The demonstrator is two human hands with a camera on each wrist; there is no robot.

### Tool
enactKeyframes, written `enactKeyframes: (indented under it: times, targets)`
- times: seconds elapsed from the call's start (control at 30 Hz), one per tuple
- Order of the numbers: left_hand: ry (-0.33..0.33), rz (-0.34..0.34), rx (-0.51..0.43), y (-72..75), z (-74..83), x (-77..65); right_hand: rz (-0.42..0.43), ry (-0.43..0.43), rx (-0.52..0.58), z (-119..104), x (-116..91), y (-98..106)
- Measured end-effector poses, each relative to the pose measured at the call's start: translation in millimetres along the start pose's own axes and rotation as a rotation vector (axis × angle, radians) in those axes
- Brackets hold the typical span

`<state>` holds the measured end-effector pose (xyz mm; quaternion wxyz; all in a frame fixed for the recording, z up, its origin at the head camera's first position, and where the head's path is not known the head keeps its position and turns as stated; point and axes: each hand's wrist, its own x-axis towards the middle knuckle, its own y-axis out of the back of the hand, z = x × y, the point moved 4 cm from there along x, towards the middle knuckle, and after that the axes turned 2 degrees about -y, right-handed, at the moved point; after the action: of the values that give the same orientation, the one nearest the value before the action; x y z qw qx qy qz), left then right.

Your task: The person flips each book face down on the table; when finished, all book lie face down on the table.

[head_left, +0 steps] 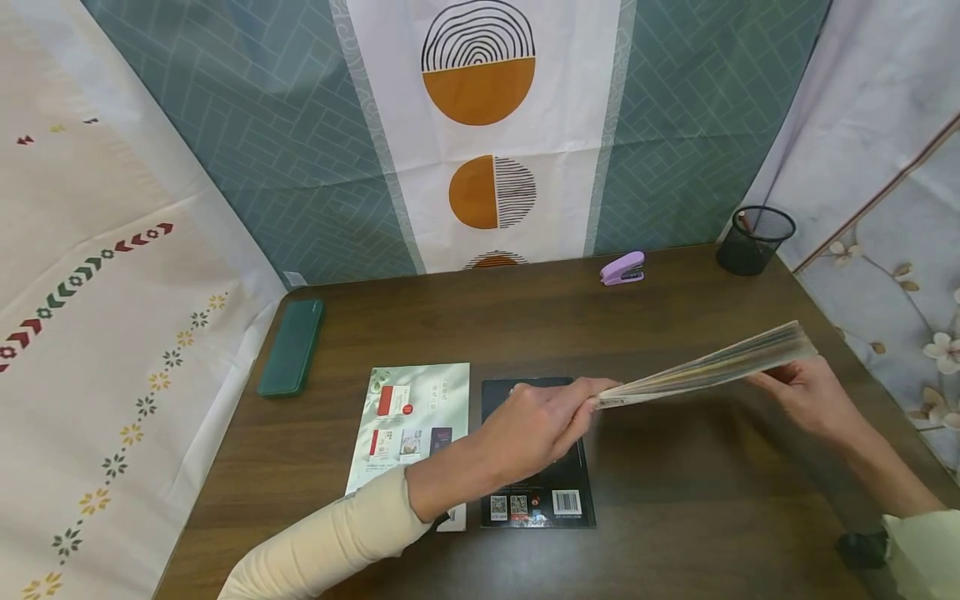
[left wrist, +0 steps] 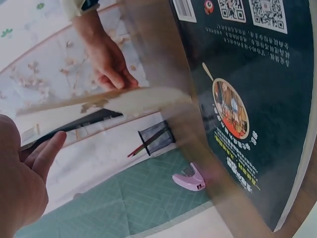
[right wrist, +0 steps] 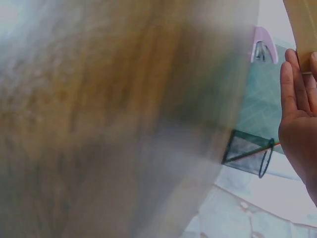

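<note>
A book (head_left: 705, 373) is held up above the right half of the table, seen nearly edge-on with its page edges toward the head camera and its right end higher. My left hand (head_left: 525, 423) pinches its left end. At the right end, my right hand (head_left: 813, 396) grips it, with fingers beneath and the thumb at the edge in the right wrist view. Below my left hand lies a dark book (head_left: 540, 500) with a barcode, partly hidden by that hand. Left of it, a pale green book (head_left: 442, 379) lies flat, partly covered by my left forearm.
A dark green case (head_left: 292, 346) lies at the table's left edge. Toward the back stands a purple stapler (head_left: 622, 268). A black mesh pen holder (head_left: 753, 242) with a pencil occupies the back right corner. Fabric hangings (head_left: 300, 167) rise along the table's back and sides.
</note>
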<state>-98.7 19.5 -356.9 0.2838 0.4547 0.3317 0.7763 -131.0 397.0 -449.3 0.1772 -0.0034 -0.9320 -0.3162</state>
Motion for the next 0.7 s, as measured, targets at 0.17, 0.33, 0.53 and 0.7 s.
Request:
enactKeyframes:
  times: [0.17,0.33,0.53,0.7]
  targets:
    - [-0.017,0.063,-0.015,5.1,-3.4,-2.4,0.037,-0.108,-0.009,-8,-1,4]
    - [-0.021,0.115,-0.009,6.7,-7.7,-4.6,0.044,-0.139,-0.001,-12,-2,7]
    - [-0.025,0.208,0.057,15.6,-14.0,-2.5,0.007,-0.206,0.012,-13,-3,9]
    - [0.017,0.239,0.071,24.8,-17.8,-1.1,-0.001,-0.270,0.122,-11,-5,8]
